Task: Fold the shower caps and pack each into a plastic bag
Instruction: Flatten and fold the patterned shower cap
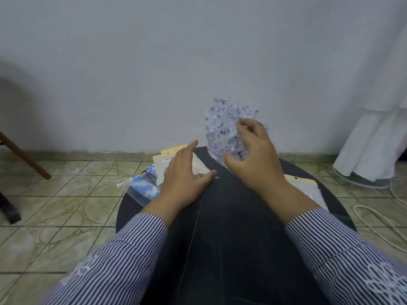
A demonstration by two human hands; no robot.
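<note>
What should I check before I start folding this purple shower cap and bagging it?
1. Cap held: ok, right hand grips the purple shower cap, raised above the lap.
2. Left hand free: ok, open, resting on the plastic bags.
3. Cap spread flat for folding: not ok, crumpled.
4. Bag opened: cannot tell, the hand covers it.
5. Earlier packed cap out of the way: ok, the blue packed cap lies at the left.

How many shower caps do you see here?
2: a purple cap gripped in the right hand, and a blue cap bagged beside the left hand. More may be hidden.
</note>
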